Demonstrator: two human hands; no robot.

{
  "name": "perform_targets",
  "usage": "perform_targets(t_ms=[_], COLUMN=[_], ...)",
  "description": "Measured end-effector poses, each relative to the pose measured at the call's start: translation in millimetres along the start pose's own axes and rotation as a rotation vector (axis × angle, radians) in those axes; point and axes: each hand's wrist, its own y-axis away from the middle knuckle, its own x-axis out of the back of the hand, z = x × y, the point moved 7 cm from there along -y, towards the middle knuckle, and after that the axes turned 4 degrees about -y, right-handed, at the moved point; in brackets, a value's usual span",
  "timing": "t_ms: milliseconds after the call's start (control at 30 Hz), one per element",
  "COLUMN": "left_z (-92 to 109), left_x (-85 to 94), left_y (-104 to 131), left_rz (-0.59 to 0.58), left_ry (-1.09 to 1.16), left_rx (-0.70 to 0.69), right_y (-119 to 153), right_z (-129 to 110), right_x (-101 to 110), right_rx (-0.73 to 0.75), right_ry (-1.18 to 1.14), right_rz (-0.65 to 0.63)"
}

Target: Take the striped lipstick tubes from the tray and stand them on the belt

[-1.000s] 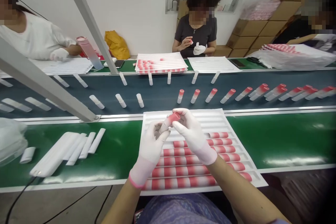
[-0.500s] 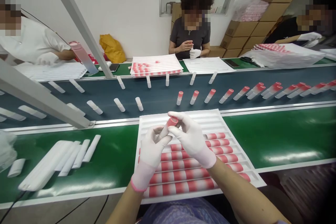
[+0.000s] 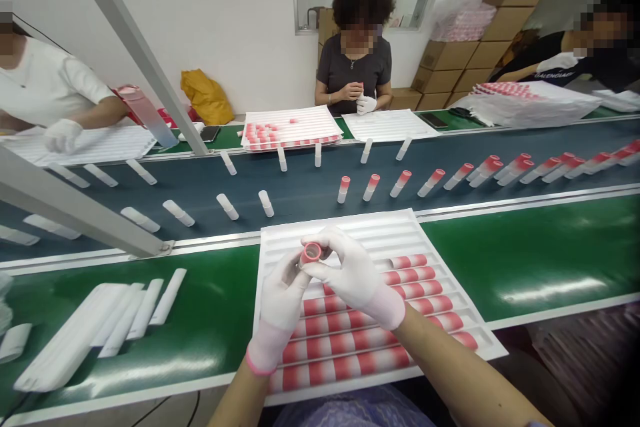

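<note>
One red-rimmed tube (image 3: 311,254) sits above the white tray (image 3: 280,237), fingers of the left hand (image 3: 283,293) and right hand (image 3: 350,275) closed round it, red-and-white pieces (image 3: 423,289) filling nearer rows, some belt tubes (image 3: 401,183) already red-topped, others plain white.

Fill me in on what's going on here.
A person in white gloves holds a red-ended tube in both hands, its open end tilted toward the camera. The left hand grips its body; the right hand has fingers at its rim. Below is a white tray with rows of red-and-white pieces in its nearer grooves. Beyond, white tubes and red-topped tubes stand on a dark strip.
</note>
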Motion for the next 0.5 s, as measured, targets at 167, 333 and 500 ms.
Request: perform_targets(t_ms=[167, 333, 500], left_z=[5, -5, -41], left_x=[-5.7, 11.4, 45.8], left_y=[-4, -58, -149], left_rz=[-0.05, -0.005, 0.25], left_ry=[-0.027, -0.228, -0.444], left_rx=[-0.012, -0.134, -0.004], right_y=[2, -49, -125], right_z=[-2, 36, 114], right_x=[-4, 17, 47], right_rx=[0.018, -0.006, -0.16], right_ry=[0.002, 0.007, 0.14], right_rz=[-0.064, 0.082, 0.267])
